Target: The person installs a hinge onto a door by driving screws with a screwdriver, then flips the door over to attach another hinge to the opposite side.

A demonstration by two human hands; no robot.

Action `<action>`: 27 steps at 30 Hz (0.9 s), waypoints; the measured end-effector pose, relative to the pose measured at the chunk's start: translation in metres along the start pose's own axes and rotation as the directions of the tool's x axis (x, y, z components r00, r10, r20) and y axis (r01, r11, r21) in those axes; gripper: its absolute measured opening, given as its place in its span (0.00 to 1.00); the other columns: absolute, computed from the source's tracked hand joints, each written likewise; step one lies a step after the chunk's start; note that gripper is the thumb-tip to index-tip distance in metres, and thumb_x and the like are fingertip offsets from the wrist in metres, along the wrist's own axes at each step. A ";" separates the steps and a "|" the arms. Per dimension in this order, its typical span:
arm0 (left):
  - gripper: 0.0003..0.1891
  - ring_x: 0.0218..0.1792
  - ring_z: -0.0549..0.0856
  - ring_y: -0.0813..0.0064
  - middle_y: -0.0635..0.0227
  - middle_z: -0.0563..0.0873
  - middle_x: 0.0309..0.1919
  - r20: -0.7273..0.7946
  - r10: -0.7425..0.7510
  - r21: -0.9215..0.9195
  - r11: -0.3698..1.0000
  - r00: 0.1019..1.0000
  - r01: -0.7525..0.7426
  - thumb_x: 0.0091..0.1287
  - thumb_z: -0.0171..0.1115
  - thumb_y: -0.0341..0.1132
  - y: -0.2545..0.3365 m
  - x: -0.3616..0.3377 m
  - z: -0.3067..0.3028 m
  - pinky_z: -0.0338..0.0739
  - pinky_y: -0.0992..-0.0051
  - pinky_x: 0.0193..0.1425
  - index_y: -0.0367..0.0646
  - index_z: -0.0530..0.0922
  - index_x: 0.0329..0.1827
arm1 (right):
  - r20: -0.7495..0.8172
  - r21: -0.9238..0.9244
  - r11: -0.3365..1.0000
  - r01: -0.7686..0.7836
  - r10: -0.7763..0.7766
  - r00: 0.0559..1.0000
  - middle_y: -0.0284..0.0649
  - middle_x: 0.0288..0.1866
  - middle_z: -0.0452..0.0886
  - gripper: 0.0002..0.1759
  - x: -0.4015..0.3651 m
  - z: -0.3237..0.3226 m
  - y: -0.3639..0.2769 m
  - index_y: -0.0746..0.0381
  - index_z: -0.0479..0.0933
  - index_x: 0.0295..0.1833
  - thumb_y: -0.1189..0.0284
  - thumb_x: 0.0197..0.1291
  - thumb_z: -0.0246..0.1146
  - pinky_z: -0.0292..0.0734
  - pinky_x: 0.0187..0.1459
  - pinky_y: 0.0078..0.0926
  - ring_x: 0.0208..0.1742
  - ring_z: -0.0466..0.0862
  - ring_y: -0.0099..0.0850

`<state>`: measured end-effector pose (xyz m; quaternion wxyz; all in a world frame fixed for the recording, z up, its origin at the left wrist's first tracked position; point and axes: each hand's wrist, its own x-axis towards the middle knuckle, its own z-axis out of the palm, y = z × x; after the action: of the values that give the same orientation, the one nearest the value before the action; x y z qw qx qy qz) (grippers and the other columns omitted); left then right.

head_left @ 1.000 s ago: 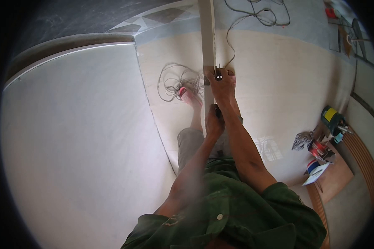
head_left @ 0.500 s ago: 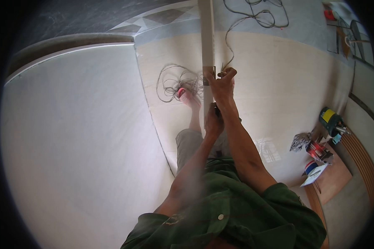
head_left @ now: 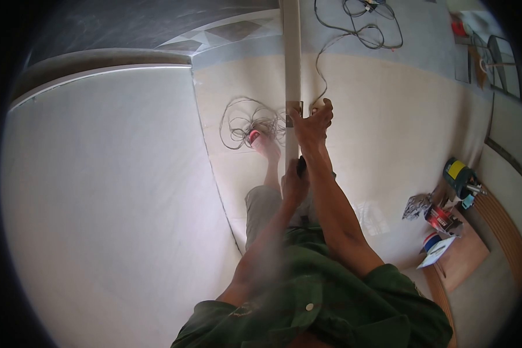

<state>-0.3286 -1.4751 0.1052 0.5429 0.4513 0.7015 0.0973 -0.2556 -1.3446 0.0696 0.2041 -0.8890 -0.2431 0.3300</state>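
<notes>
A pale door (head_left: 292, 52) stands edge-on in the middle, with a metal plate (head_left: 290, 113) on its narrow edge. My right hand (head_left: 313, 126) is beside this plate, thumb at the door edge and fingers apart to the right, near a small brass-coloured part that is mostly hidden. Lower down, close to the door, my left hand (head_left: 295, 187) is closed around a dark object (head_left: 301, 166); only a bit of it shows.
Loose cable (head_left: 255, 123) lies around my foot (head_left: 265, 145) left of the door. More cable (head_left: 372, 35) lies on the floor beyond. At the right are a green container (head_left: 459, 177), a red can (head_left: 441, 219) and a brown board (head_left: 465, 255). A large pale panel (head_left: 116, 191) fills the left.
My right hand's fingers have spread from a tighter curl. My left hand sits slightly lower in view, and the whole scene has shifted a little downward.
</notes>
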 end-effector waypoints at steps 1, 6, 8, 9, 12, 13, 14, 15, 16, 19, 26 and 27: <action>0.14 0.45 0.84 0.44 0.50 0.85 0.41 0.003 -0.030 0.003 1.000 1.000 0.030 0.67 0.61 0.39 0.003 -0.003 -0.002 0.75 0.52 0.47 0.43 0.74 0.51 | -0.004 -0.003 1.000 0.004 -0.004 1.000 0.52 0.65 0.62 0.55 0.001 0.002 0.002 0.60 0.50 0.72 0.57 0.43 0.75 0.66 0.62 0.55 0.67 0.65 0.46; 0.16 0.45 0.84 0.45 0.51 0.86 0.42 -0.025 0.003 -0.100 0.995 1.000 -0.005 0.65 0.63 0.36 -0.017 -0.018 -0.008 0.76 0.53 0.48 0.43 0.74 0.53 | -0.005 -0.015 1.000 0.027 -0.027 1.000 0.50 0.64 0.64 0.55 0.005 0.011 0.010 0.59 0.51 0.72 0.59 0.42 0.75 0.69 0.60 0.54 0.66 0.67 0.43; 0.16 0.45 0.84 0.45 0.51 0.86 0.42 -0.028 -0.034 -0.064 0.997 0.999 0.032 0.64 0.64 0.36 -0.019 -0.027 -0.013 0.76 0.53 0.48 0.43 0.74 0.53 | -0.002 0.000 0.999 0.034 -0.034 0.999 0.49 0.63 0.64 0.54 0.005 0.009 0.007 0.59 0.51 0.71 0.60 0.42 0.75 0.69 0.59 0.52 0.64 0.69 0.42; 0.16 0.45 0.84 0.45 0.51 0.86 0.41 -0.021 -0.033 -0.060 0.998 0.999 0.032 0.64 0.65 0.36 -0.023 -0.030 -0.015 0.76 0.53 0.48 0.43 0.74 0.53 | -0.001 0.003 0.999 0.037 -0.037 0.999 0.49 0.63 0.64 0.54 0.005 0.009 0.006 0.59 0.51 0.71 0.60 0.41 0.75 0.70 0.58 0.51 0.63 0.70 0.41; 0.17 0.45 0.84 0.45 0.51 0.86 0.41 0.006 -0.060 -0.050 0.997 0.998 0.060 0.64 0.65 0.36 -0.037 -0.043 -0.021 0.76 0.53 0.48 0.43 0.74 0.53 | -0.005 0.039 0.999 0.036 -0.036 0.999 0.52 0.63 0.67 0.51 0.000 0.004 -0.003 0.62 0.55 0.69 0.57 0.42 0.73 0.65 0.62 0.54 0.65 0.69 0.49; 0.17 0.46 0.84 0.44 0.51 0.86 0.42 0.019 -0.088 -0.056 0.994 0.996 0.089 0.64 0.65 0.36 -0.034 -0.047 -0.025 0.76 0.53 0.48 0.43 0.74 0.53 | -0.008 0.053 0.998 0.035 -0.034 0.999 0.54 0.63 0.68 0.50 0.000 0.003 -0.003 0.63 0.57 0.69 0.56 0.43 0.71 0.62 0.64 0.56 0.66 0.67 0.54; 0.17 0.46 0.84 0.44 0.51 0.86 0.42 0.032 -0.114 -0.063 0.991 0.993 0.116 0.64 0.65 0.36 -0.032 -0.050 -0.029 0.76 0.53 0.48 0.43 0.74 0.53 | -0.006 0.068 0.997 0.038 -0.038 0.999 0.54 0.63 0.68 0.49 0.001 0.004 -0.002 0.63 0.57 0.68 0.56 0.43 0.72 0.62 0.63 0.56 0.66 0.68 0.54; 0.17 0.46 0.84 0.44 0.50 0.85 0.42 0.035 -0.108 -0.045 0.993 0.994 0.109 0.64 0.65 0.36 -0.031 -0.052 -0.033 0.76 0.53 0.48 0.43 0.74 0.53 | -0.004 0.083 0.996 0.041 -0.040 0.999 0.53 0.63 0.68 0.49 0.004 0.004 -0.002 0.63 0.57 0.67 0.56 0.42 0.72 0.63 0.63 0.56 0.65 0.69 0.54; 0.17 0.46 0.84 0.44 0.50 0.85 0.43 0.039 -0.103 -0.027 0.994 0.994 0.104 0.64 0.65 0.36 -0.032 -0.055 -0.037 0.76 0.54 0.48 0.43 0.74 0.54 | 0.000 0.098 0.994 0.043 -0.043 0.999 0.52 0.63 0.69 0.48 0.005 0.006 0.000 0.63 0.58 0.67 0.56 0.42 0.72 0.63 0.63 0.56 0.65 0.70 0.54; 0.17 0.46 0.83 0.45 0.50 0.85 0.44 0.039 -0.135 -0.005 0.991 0.990 0.135 0.65 0.64 0.35 -0.035 -0.059 -0.052 0.76 0.54 0.48 0.43 0.74 0.55 | 0.040 0.092 0.995 0.044 -0.048 0.998 0.52 0.60 0.70 0.47 0.010 0.006 0.003 0.63 0.59 0.65 0.57 0.42 0.73 0.69 0.58 0.51 0.60 0.73 0.51; 0.18 0.48 0.84 0.52 0.52 0.85 0.46 0.044 -0.256 -0.061 0.964 0.966 0.258 0.66 0.61 0.34 -0.011 -0.062 -0.087 0.76 0.58 0.50 0.45 0.76 0.60 | 0.133 0.297 0.953 0.051 -0.095 0.987 0.47 0.48 0.74 0.38 0.005 0.005 0.006 0.64 0.63 0.60 0.63 0.46 0.73 0.76 0.45 0.36 0.45 0.78 0.35; 0.19 0.48 0.84 0.53 0.52 0.85 0.47 0.045 -0.249 -0.063 0.966 0.968 0.251 0.66 0.60 0.34 -0.007 -0.059 -0.092 0.76 0.59 0.51 0.45 0.76 0.60 | 0.142 0.296 0.954 0.058 -0.104 0.984 0.46 0.47 0.75 0.37 0.005 0.005 0.005 0.64 0.63 0.59 0.65 0.47 0.73 0.77 0.45 0.35 0.44 0.78 0.33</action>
<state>-0.4101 -1.4904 0.1762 0.5788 0.3421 0.7390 0.0438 -0.2544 -1.3448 0.0607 0.3261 -0.8101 -0.2436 0.4219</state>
